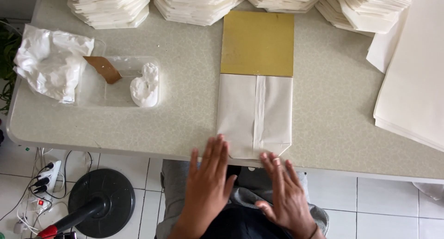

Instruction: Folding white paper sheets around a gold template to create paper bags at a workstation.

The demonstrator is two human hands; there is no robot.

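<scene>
A folded white paper bag (pixel 254 114) with a glued centre seam lies flat on the table (pixel 185 109), wrapped around a gold board (pixel 257 42) that sticks out at its far end. My left hand (pixel 206 183) is flat with fingers spread, its fingertips touching the bag's near left corner at the table edge. My right hand (pixel 286 192) is also flat and spread, with its fingertips at the bag's near right edge. Neither hand holds anything.
A clear plastic tray (pixel 99 93) at left holds white paste (pixel 145 85) and a brown card scraper (pixel 104 68), beside crumpled white plastic (pixel 51 61). Stacks of folded paper bags (pixel 194 5) line the far edge. Paper sheets (pixel 416 91) lie at right. A fan base (pixel 101 202) stands on the floor.
</scene>
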